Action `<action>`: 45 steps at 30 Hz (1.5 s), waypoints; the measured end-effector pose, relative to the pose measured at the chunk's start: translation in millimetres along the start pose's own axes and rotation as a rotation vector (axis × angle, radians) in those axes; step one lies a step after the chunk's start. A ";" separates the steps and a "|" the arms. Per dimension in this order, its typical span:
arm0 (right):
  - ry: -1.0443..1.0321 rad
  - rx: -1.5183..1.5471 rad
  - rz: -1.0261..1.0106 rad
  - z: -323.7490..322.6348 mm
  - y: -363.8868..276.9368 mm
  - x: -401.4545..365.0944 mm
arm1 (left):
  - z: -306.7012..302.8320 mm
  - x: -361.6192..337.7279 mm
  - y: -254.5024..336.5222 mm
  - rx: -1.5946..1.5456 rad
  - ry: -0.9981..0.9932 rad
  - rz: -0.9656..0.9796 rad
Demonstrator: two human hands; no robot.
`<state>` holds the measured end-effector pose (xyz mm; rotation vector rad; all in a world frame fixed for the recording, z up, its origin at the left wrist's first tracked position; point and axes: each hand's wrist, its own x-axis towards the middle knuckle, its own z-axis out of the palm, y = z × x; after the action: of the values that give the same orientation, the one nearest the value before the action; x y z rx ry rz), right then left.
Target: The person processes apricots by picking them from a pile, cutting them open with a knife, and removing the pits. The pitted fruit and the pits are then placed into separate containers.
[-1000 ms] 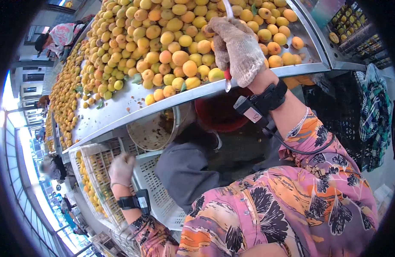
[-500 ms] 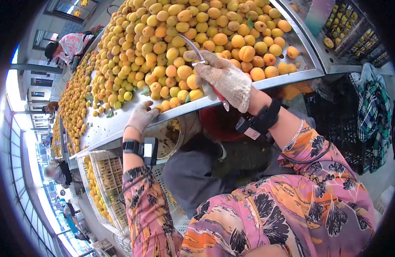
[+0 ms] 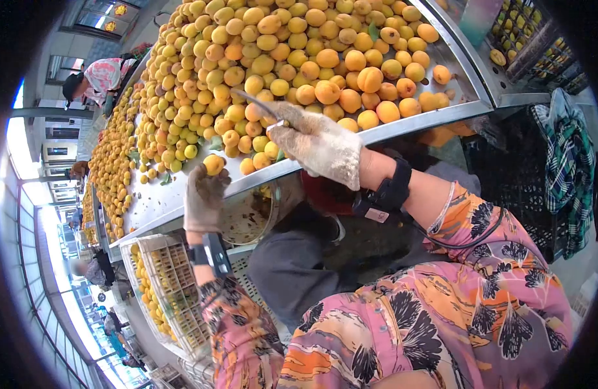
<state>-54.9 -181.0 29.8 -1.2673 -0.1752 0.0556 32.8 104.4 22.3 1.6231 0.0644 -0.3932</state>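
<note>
My gloved left hand [image 3: 207, 194] is closed around one apricot [image 3: 213, 164] at the near edge of the metal sorting table [image 3: 157, 201]. In my gloved right hand [image 3: 322, 144] is a knife with a thin, curved blade [image 3: 257, 104]. Its blade points up and left over the fruit, and the glove hides the handle. Just beyond both hands lies a large heap of apricots [image 3: 266, 45], with a few green leaves among them.
A white plastic crate [image 3: 176, 275] holding apricots stands below left, beside a round tub [image 3: 250, 220]. Dark crates [image 3: 539, 52] of fruit stand at upper right. A plaid cloth [image 3: 562, 175] hangs at right. Another person [image 3: 104, 78] bends over the table at far left.
My left hand has gone from resting on the table edge to holding an apricot. My right hand has moved left and slightly down with the knife, toward my left hand.
</note>
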 end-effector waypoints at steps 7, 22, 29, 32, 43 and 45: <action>0.017 -0.385 -0.026 17.8 17.9 -13.6 | 96.6 -41.5 -19.4 -0.755 -0.050 0.013; -0.080 -0.697 -0.042 22.6 15.6 -22.2 | 135.6 -53.2 -6.7 -0.539 0.295 0.032; -0.100 -0.662 0.002 26.3 16.5 -23.7 | 141.5 -54.8 -4.4 -0.491 0.313 0.072; -0.071 -0.674 -0.009 30.1 19.2 -25.1 | 136.6 -54.5 -10.9 -0.466 0.303 0.122; -0.070 -0.657 -0.030 27.5 18.2 -21.0 | 127.1 -40.4 -34.6 -0.113 0.208 0.482; -0.128 -0.701 0.106 25.1 9.7 -16.6 | 132.2 -57.8 -24.1 0.067 0.238 0.506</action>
<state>-74.8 -156.7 26.0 -1.9741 -0.2489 0.1782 -56.1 -11.1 10.8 1.6785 -0.1794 0.1894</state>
